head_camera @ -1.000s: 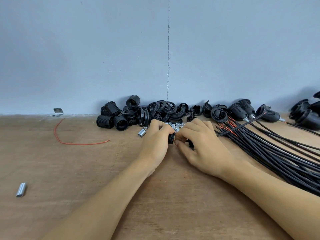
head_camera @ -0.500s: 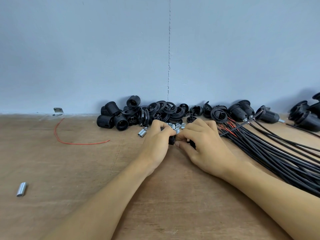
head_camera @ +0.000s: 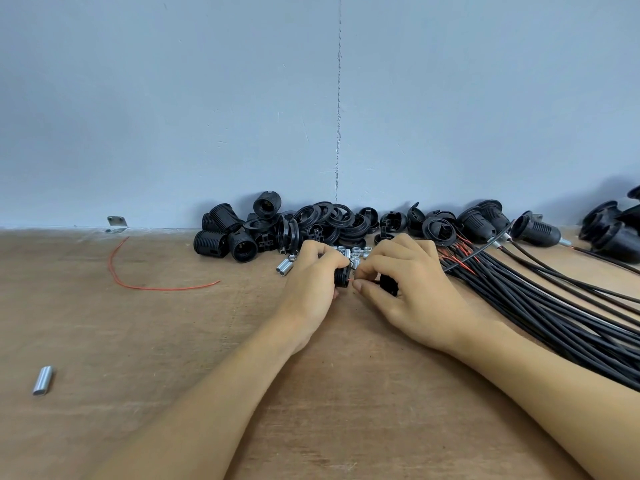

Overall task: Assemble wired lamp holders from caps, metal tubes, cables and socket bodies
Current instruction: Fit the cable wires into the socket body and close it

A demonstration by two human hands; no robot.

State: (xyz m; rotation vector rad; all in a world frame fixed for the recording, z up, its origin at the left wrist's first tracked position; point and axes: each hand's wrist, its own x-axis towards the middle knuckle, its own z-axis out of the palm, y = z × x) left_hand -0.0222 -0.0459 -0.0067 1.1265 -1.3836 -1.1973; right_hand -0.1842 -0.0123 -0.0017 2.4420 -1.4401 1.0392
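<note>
Over the brown wooden table (head_camera: 156, 341), the left hand (head_camera: 311, 285) closes its grip round a small black ribbed plastic socket piece (head_camera: 342, 277), its end facing the right hand (head_camera: 419, 296). The right hand's thumb and forefinger pinch a thin red wire end (head_camera: 350, 279) at that end, probably to thread it in. Its other fingers curl over a second black part (head_camera: 388, 284), mostly hidden. Short silver metal tubes (head_camera: 356, 252) and the bundle of black cables (head_camera: 554, 306) lie near, within easy reach.

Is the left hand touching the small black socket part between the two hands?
Touching. The head view shows the left hand gripping the black socket part, its fingers curled round it with no gap.
</note>
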